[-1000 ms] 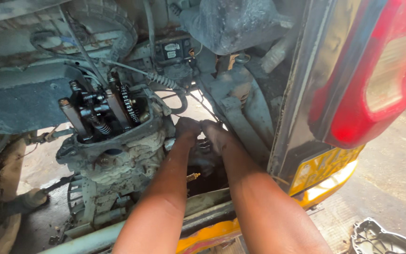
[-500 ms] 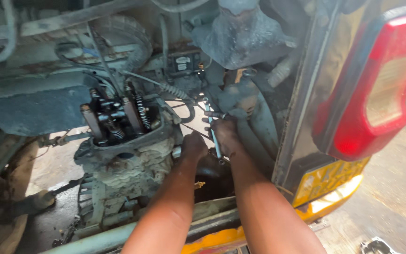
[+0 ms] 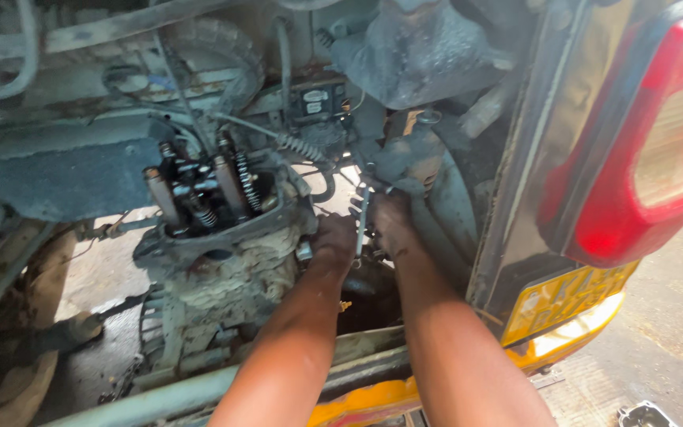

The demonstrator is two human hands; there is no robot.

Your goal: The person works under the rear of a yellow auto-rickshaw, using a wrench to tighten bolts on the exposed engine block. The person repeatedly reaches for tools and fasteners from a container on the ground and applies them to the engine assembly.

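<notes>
Both hands are in the engine bay at the rear of a small vehicle, working side by side just right of the engine.

Left hand: fingers curled against the engine's right flank, touching a small metal fitting. Can't tell if it actually grips anything, since the fingertips are hidden.

Right hand: closed around a slim metal wrench. The wrench stands nearly upright between the two hands, its upper end up near the hoses and brackets.

Engine: top cover is off, valve springs and rocker parts exposed, everything caked in grime and oil. Coiled spring runs from the engine top toward a small black box behind it.

Right of the hands: body panel edge, red tail light, yellow plate below it. Yellow bumper strip crosses under both forearms. Concrete floor at far right.
</notes>
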